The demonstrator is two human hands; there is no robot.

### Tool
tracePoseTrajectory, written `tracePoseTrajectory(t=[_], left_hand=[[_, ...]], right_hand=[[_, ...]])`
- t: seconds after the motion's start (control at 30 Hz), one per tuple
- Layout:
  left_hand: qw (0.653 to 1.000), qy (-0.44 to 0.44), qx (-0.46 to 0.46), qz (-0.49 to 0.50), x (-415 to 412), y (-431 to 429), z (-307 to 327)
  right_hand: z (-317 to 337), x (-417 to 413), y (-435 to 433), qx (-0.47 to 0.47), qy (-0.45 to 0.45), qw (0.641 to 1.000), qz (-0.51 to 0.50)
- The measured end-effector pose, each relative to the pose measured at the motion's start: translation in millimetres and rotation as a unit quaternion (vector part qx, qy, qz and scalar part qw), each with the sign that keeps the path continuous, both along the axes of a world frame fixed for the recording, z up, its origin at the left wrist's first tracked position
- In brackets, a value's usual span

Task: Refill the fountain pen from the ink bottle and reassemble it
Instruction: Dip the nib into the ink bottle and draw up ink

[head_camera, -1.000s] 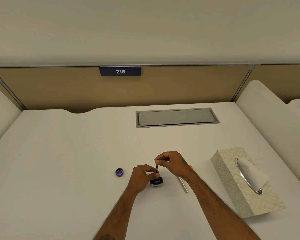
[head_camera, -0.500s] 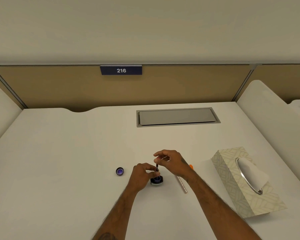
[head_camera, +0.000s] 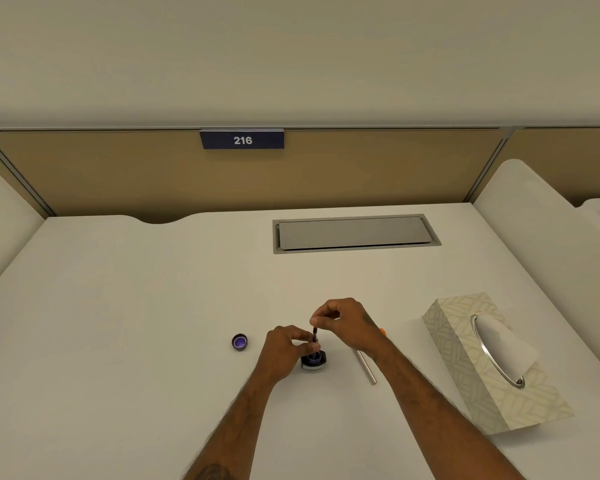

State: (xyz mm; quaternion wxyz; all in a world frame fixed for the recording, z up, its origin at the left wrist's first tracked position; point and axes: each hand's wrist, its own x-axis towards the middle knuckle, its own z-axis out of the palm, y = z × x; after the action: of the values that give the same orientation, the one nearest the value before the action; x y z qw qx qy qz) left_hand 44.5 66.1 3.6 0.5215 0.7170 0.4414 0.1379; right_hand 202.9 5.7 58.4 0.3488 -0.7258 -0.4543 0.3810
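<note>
Pen section (head_camera: 315, 336) upright over ink bottle (head_camera: 313, 360), pinched by both hands' grips.

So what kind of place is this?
Probably a numbered study carrel or shared office desk: a "216" plate on the divider, a cable hatch in the white desk, side partitions.
</note>
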Motion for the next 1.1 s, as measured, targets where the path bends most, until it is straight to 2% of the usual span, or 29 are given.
tracePoseTrajectory(t=[1.1], left_hand=[[1.000, -0.005, -0.006, -0.003, -1.1, -0.8, -0.4]], right_hand=[[-1.9, 1.1, 2.5, 0.005, -0.028, 1.000, 0.004]])
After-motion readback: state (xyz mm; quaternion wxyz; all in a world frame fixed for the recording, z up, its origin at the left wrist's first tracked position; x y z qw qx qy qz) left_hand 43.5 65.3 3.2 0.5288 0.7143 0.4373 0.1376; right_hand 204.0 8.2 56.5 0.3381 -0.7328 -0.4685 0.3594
